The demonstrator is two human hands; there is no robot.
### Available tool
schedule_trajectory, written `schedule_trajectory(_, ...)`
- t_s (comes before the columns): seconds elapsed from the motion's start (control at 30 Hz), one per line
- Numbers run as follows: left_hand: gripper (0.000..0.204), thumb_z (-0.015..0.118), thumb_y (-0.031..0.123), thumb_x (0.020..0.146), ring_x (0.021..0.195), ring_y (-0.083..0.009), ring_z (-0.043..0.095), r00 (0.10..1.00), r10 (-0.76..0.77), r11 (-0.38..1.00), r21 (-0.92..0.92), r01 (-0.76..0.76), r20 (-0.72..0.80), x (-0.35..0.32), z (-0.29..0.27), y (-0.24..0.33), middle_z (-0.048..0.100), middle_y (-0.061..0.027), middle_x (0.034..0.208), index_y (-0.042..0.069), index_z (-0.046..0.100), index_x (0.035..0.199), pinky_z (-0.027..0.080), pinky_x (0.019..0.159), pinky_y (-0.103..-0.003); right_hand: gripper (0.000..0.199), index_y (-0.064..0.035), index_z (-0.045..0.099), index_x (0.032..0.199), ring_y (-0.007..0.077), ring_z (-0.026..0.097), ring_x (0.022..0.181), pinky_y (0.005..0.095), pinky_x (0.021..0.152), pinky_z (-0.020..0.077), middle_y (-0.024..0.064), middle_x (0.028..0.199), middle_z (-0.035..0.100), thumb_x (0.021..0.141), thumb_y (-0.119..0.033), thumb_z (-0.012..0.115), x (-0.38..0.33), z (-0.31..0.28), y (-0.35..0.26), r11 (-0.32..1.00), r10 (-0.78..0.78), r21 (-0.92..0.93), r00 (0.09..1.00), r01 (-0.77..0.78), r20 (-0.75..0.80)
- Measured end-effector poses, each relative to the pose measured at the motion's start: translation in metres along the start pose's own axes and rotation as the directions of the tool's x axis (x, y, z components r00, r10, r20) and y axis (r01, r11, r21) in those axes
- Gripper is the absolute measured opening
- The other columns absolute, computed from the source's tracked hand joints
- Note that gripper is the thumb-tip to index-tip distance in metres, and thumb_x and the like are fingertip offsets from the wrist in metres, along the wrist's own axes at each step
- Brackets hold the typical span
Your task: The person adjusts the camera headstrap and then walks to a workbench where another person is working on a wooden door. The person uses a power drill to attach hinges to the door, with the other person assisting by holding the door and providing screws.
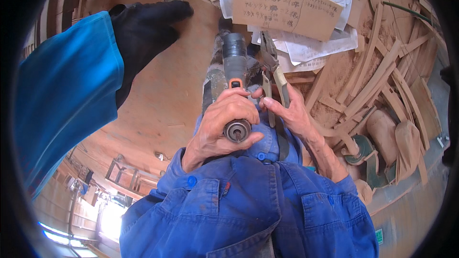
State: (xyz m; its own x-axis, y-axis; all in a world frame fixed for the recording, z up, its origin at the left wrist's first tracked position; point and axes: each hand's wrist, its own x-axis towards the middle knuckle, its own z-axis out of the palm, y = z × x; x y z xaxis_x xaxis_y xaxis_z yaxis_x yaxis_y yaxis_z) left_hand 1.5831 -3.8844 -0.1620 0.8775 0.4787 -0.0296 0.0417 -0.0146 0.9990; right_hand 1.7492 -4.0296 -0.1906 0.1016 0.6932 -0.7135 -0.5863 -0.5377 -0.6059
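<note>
My left hand (224,117) is wrapped round a power drill (234,64) in front of my chest. The drill's round metal chuck, with a short tip in it, faces up toward me. Its dark grey body, with an orange patch, stretches away from me. Just right of it, my right hand (292,113) grips a pair of pliers (279,80) by the pale handles. Their metal jaws point away, toward the papers. The fingertips of my right hand come close to the drill body, and I cannot tell whether they touch it.
A handwritten cardboard piece (287,9) lies over white paper sheets (306,50) at the far side. Curved wood offcuts (377,76) and sawdust pile up at the right, near a green metal part (368,157). On the left stands a person in a bright blue top (71,81) and black trousers (143,33).
</note>
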Motion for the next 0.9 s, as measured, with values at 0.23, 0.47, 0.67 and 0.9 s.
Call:
schedule_trajectory(0.23,0.03,0.084,0.01,0.079,0.088,-0.0228,0.068,0.991,-0.105,0.986,-0.142,0.093,-0.083,-0.003,0.001,0.027,0.07,-0.0053,0.089,0.008,0.061,0.098,0.046,0.102,-0.043,0.043,-0.0007,0.056,0.133,0.0086,0.058,0.095,0.0272,0.086,0.0498,0.0035,0.114,0.067,0.097,-0.019,0.069,-0.019,0.0,-0.01,0.984,-0.143,-0.113,0.989,0.139,-0.029)
schedule_trajectory(0.47,0.026,0.076,0.011,0.093,0.077,-0.0166,0.066,0.881,-0.359,0.806,-0.578,0.127,-0.307,-0.039,0.01,0.068,0.068,-0.007,0.088,0.007,0.054,0.105,0.053,0.086,-0.037,0.076,-0.0031,0.037,0.156,0.0199,0.064,0.105,0.0351,0.096,0.0502,0.0105,0.118,0.068,0.089,-0.011,0.073,-0.018,-0.008,-0.006,0.832,-0.268,-0.465,0.953,0.303,0.142)
schedule_trajectory(0.67,0.021,0.071,0.019,0.098,0.077,-0.0199,0.068,0.724,-0.435,0.737,-0.673,-0.056,-0.536,-0.088,-0.016,0.071,0.068,-0.0103,0.087,0.007,0.055,0.105,0.058,0.066,-0.035,0.081,-0.008,0.043,0.154,0.0338,0.067,0.101,0.0395,0.092,0.0537,0.0188,0.128,0.06,0.08,-0.001,0.074,-0.018,0.01,0.0,0.414,-0.353,-0.729,0.834,0.545,0.423)
schedule_trajectory(0.9,0.025,0.064,0.03,0.102,0.072,-0.0233,0.069,0.241,-0.637,0.704,-0.68,-0.206,-0.732,-0.187,-0.061,0.088,0.069,-0.0116,0.086,0.006,0.058,0.099,0.059,0.064,-0.037,0.071,-0.0206,0.057,0.146,0.037,0.063,0.113,0.0431,0.095,0.0542,0.0206,0.133,0.052,0.082,-0.029,0.085,0.013,0.137,0.001,0.153,-0.094,-0.685,0.701,0.712,0.707)
